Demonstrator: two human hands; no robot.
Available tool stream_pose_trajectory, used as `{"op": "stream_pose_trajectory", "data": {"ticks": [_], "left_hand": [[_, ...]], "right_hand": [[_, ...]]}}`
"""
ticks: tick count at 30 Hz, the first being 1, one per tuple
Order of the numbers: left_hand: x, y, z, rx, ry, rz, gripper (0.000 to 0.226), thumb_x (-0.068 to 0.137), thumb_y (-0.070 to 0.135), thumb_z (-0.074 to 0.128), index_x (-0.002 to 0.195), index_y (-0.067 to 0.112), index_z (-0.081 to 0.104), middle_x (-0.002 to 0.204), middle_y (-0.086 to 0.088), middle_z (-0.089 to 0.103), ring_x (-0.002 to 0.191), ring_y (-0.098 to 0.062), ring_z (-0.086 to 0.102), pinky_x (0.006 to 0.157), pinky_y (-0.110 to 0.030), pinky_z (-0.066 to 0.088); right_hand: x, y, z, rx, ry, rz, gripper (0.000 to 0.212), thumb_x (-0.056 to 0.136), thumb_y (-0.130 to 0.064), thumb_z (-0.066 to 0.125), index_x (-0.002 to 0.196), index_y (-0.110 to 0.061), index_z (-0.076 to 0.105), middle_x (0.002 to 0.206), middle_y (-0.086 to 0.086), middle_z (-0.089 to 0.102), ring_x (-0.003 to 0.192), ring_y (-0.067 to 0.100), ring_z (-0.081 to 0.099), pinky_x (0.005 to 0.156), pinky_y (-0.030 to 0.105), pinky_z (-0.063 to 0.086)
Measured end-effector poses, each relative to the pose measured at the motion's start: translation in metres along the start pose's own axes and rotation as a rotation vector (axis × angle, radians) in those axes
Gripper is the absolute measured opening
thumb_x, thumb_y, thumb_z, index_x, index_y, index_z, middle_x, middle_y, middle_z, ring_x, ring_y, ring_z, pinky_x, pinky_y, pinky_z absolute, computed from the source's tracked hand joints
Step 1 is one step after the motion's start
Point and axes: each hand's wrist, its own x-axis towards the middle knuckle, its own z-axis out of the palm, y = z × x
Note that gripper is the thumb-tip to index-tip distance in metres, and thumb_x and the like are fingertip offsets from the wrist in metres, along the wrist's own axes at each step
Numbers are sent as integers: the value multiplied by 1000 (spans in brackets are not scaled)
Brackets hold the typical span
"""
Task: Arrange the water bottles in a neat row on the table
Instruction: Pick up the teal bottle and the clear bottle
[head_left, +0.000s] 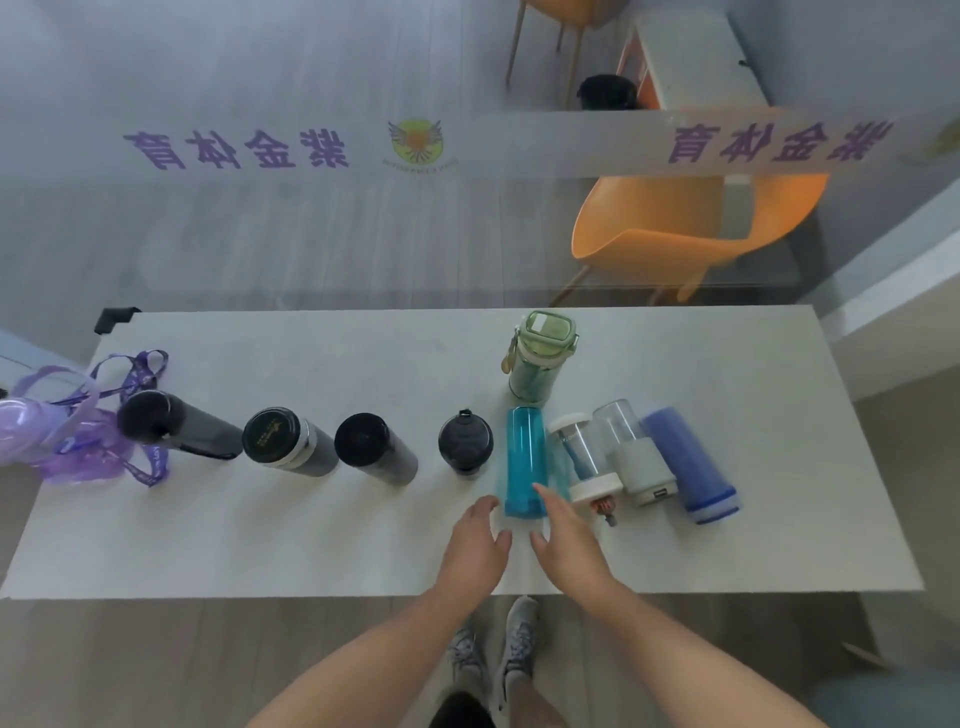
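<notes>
A row of bottles stands on the white table (311, 545): a purple bottle (31, 434) with a strap at far left, then several dark bottles, the last a short black one (465, 441). Right of it lies a teal bottle (523, 460), then a clear bottle with a white cap (584, 457), a clear and grey bottle (636, 457) and a blue bottle (688, 462), all on their sides. A green-lidded bottle (540, 358) stands behind them. My left hand (475, 545) and right hand (563, 535) hover open at the teal bottle's near end, holding nothing.
A glass partition with purple lettering rises behind the table's far edge. An orange chair (691, 218) stands beyond it at the right. My feet (493, 660) show below the table's near edge. Bare tabletop lies along the front and far right.
</notes>
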Motion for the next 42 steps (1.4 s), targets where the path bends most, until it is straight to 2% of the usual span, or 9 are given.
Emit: {"op": "stream_pose_trajectory", "data": {"ticks": [4, 11, 17, 23, 26, 30, 34, 37, 42], "left_hand": [[15, -4, 16, -95, -36, -51, 33, 101, 23, 53, 132, 28, 42, 132, 1, 58, 112, -12, 57, 93, -24, 46], [-8, -8, -8, -132, 30, -13, 27, 99, 27, 60, 123, 33, 50, 122, 12, 58, 109, -6, 58, 98, -30, 52], [-35, 9, -38, -90, 114, 173, 18, 95, 24, 65, 109, 31, 55, 110, 11, 61, 98, -5, 60, 88, -20, 53], [-43, 17, -47, -81, 134, 285, 27, 95, 27, 64, 120, 33, 55, 116, 15, 59, 99, 0, 57, 89, -22, 52], [-45, 17, -46, -16, 113, 335, 37, 95, 24, 62, 131, 29, 54, 130, 11, 54, 109, -3, 54, 100, -22, 46], [-44, 19, -46, 164, 120, 342, 51, 98, 26, 55, 147, 29, 40, 154, 5, 32, 135, -14, 38, 107, -23, 39], [-44, 24, -48, 345, 189, 396, 50, 95, 26, 53, 144, 22, 44, 156, -3, 29, 138, -23, 30, 113, -34, 37], [-44, 29, -47, 407, 237, 487, 43, 90, 25, 51, 133, 18, 53, 149, -9, 40, 132, -30, 36, 112, -41, 38], [-45, 41, -25, 436, 253, 843, 28, 86, 15, 52, 113, 15, 60, 127, -7, 56, 106, -31, 51, 96, -41, 47]], "right_hand": [[11, 5, 12, 18, 48, 10, 60, 99, -13, 58, 152, -27, 34, 147, 3, 51, 126, 20, 55, 103, 32, 45], [-5, -7, 0, 138, 23, 31, 56, 99, -25, 62, 149, -32, 38, 136, -1, 58, 113, 16, 60, 98, 39, 55], [-26, -22, -35, 135, -71, -30, 46, 102, -30, 55, 147, -29, 45, 116, 1, 63, 76, 13, 64, 60, 21, 56], [-26, -38, -51, 169, -16, 16, 35, 104, -32, 50, 136, -19, 56, 94, -4, 65, 63, 13, 61, 57, 18, 50], [-22, -42, -54, 185, 8, 41, 35, 104, -30, 48, 134, -15, 57, 99, 2, 67, 63, 11, 59, 53, 15, 46], [-19, -50, -54, 201, 43, 47, 36, 103, -32, 49, 133, -15, 58, 102, 3, 69, 66, 15, 63, 59, 19, 49], [-18, -50, -61, 175, 49, 42, 32, 101, -33, 52, 130, -21, 59, 113, 2, 68, 69, 11, 64, 60, 12, 50], [-17, -37, -73, 153, 126, 44, 29, 99, -30, 54, 124, -19, 64, 112, 1, 68, 77, 18, 67, 76, 34, 58], [-10, 13, -96, 60, 173, 48, 27, 95, -20, 55, 120, -15, 66, 106, -1, 69, 91, 20, 68, 87, 44, 58]]}}
